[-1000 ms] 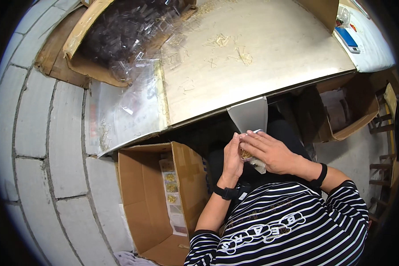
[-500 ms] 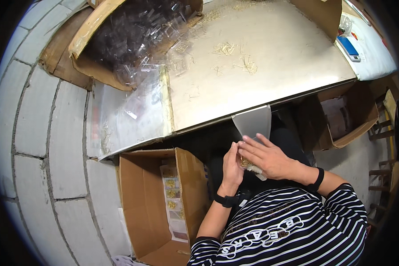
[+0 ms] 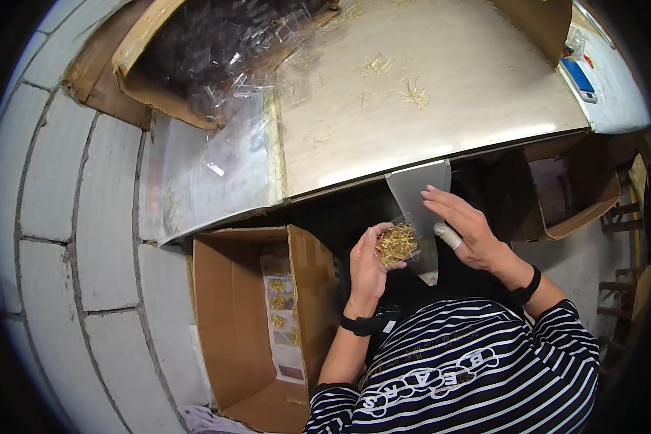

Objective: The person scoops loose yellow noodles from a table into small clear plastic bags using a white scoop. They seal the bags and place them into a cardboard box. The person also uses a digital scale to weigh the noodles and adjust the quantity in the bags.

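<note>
My left hand is closed around a small clear plastic box heaped with gold wire pieces, some of them poking above its rim. To the right, apart from the box, my right hand is open with its fingers stretched out and nothing in it. A pale wrap covers the thumb of that hand. Between the hands a grey metal chute slopes down from the table edge, its narrow tip just beyond the box.
Loose gold wire pieces lie scattered on the metal tabletop. A tipped carton spills clear plastic boxes at the far left. Beside my left arm stands an open carton with filled boxes. Another carton and a blue scale are at the right.
My right hand has lifted off the box and moved right, opening out. The gold wire pieces in my left hand are now uncovered.
</note>
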The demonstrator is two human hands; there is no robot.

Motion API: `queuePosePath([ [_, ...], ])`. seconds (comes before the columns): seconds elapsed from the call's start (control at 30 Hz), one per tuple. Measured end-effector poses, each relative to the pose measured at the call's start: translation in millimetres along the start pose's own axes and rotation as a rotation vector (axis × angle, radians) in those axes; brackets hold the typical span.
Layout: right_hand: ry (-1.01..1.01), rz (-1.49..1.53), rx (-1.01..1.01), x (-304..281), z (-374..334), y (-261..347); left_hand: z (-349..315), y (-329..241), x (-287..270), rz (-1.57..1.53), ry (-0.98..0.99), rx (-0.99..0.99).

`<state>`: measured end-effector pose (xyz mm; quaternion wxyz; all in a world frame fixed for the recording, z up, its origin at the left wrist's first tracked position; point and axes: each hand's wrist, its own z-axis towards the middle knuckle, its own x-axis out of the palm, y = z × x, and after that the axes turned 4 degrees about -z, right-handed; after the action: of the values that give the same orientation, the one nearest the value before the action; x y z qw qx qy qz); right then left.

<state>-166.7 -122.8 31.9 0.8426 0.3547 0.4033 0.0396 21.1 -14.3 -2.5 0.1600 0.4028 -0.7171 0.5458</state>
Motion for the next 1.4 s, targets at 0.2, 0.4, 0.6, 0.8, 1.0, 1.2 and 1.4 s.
queuePosePath([
  [0.2,0.458,-0.216,-0.094,13,-7,11,5,10,-6,0.099,-0.033,-0.005],
  [0.4,0.408,-0.122,-0.085,23,-3,8,6,11,-4,0.089,-0.065,-0.021],
  [0.6,0.293,-0.084,-0.024,39,3,7,7,13,-3,0.117,-0.070,-0.040],
  [0.8,0.265,-0.128,0.034,45,3,0,5,11,-2,0.102,-0.086,-0.043],
  [1.0,0.407,-0.394,-0.067,46,5,14,14,27,-10,0.001,-0.085,0.007],
  [1.2,0.392,-0.418,-0.058,62,3,11,12,18,14,0.116,-0.199,0.048],
  [1.4,-0.045,-0.216,-0.063,-18,9,-28,24,6,14,0.155,0.037,-0.032],
])
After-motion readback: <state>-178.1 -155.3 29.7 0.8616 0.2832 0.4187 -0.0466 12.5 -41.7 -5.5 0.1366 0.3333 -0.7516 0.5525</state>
